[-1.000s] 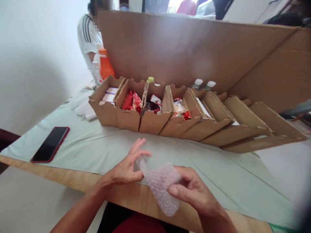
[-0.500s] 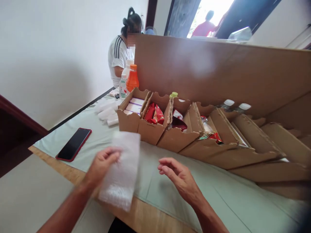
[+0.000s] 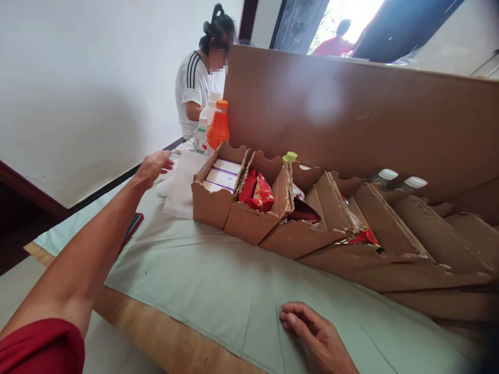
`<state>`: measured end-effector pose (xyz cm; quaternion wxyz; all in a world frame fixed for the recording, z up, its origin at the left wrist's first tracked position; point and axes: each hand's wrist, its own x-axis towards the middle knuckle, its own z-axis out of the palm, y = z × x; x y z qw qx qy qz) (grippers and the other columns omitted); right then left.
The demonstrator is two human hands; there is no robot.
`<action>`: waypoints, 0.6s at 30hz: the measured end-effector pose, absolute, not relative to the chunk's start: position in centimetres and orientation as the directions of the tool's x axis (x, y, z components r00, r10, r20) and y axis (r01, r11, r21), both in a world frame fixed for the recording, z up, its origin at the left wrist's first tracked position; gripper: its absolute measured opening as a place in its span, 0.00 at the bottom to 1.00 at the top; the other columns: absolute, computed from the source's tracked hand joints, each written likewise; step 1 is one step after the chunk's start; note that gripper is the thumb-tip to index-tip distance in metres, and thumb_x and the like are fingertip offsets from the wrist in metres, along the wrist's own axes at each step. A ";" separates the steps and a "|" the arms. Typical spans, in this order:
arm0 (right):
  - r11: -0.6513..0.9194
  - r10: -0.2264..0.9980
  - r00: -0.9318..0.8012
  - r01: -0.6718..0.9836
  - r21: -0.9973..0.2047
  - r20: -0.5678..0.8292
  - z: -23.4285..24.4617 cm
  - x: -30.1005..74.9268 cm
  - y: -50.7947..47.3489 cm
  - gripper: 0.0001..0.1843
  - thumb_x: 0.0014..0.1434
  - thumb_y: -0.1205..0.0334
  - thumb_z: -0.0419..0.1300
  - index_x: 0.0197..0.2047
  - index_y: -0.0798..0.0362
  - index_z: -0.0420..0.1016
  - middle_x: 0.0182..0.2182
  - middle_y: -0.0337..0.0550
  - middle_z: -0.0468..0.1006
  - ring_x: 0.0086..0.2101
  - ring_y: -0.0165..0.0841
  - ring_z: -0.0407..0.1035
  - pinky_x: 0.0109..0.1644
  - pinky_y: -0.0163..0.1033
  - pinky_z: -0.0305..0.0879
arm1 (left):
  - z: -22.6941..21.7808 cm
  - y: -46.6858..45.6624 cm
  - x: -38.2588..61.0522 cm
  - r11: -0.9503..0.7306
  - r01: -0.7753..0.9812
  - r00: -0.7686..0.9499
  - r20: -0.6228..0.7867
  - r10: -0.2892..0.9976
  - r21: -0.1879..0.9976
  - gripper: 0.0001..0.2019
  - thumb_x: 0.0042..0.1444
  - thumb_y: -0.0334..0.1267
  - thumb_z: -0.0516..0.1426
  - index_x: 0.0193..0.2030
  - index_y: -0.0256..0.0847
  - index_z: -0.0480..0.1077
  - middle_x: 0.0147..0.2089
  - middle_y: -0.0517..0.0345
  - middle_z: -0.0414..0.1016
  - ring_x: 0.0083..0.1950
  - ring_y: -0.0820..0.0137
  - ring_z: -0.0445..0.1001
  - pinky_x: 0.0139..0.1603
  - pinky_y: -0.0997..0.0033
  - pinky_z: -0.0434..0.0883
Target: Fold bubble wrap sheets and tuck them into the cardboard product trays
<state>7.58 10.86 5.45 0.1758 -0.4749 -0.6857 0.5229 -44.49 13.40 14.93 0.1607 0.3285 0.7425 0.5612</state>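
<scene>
My left hand [image 3: 153, 166] is stretched far out to the left, fingers loosely apart, at the upper edge of a sheet of bubble wrap [image 3: 180, 188]. The sheet lies on the green cloth [image 3: 218, 291], next to the first cardboard box [image 3: 210, 203], which has white and purple packets in it. Near the front edge my right hand [image 3: 314, 332] rests on the cloth with its fingers lightly curled and holds nothing. More boxes [image 3: 300, 239] run in a row to the right; the second [image 3: 249, 221] contains red packets [image 3: 257, 189].
A red phone [image 3: 132, 226] lies half hidden behind my left arm. An orange bottle [image 3: 218, 129] and white bottles [image 3: 201, 136] stand behind the boxes. A tall cardboard wall [image 3: 351, 114] backs the row. A person in a white shirt [image 3: 192, 88] sits at the far end.
My left hand has carried the bubble wrap from the front edge out to the left of the first box. My right hand let go of it and came down on the cloth.
</scene>
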 end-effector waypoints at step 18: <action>-0.018 0.866 -0.455 0.385 -0.923 -0.207 4.6 7.3 10.4 0.24 0.62 0.37 0.62 0.40 0.50 0.82 0.35 0.49 0.84 0.37 0.42 0.80 0.45 0.44 0.77 | 15.7 5.6 -40.4 0.042 0.109 -0.841 0.069 0.536 0.993 0.09 0.50 0.41 0.63 0.33 0.42 0.68 0.32 0.63 0.74 0.41 0.64 0.74 0.49 0.58 0.73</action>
